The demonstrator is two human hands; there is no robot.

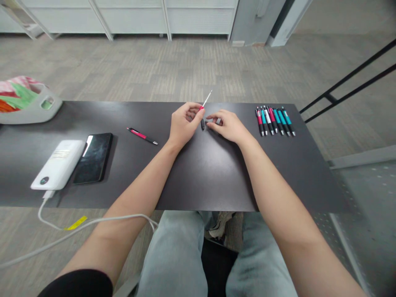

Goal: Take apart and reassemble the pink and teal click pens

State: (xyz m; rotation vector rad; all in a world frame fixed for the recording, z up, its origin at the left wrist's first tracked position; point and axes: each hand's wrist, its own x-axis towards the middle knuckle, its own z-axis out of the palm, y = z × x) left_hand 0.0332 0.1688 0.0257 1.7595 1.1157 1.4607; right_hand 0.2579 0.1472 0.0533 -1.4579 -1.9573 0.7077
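Note:
My left hand (183,126) is closed in a pinch on a thin white pen refill (206,99) with a red end, which points up and away over the black table (198,173). My right hand (225,125) rests on the table just to the right, its fingertips curled onto a small dark pen part (203,124) that lies between the two hands. A whole red and black pen (141,135) lies to the left of my left hand. A row of several red and teal pens (274,121) lies at the right.
A white power bank (58,164) with a cable (93,225) and a black phone (93,157) lie at the table's left. A grey bin with colourful contents (26,101) sits at the far left. Black railing bars (349,88) run at the right.

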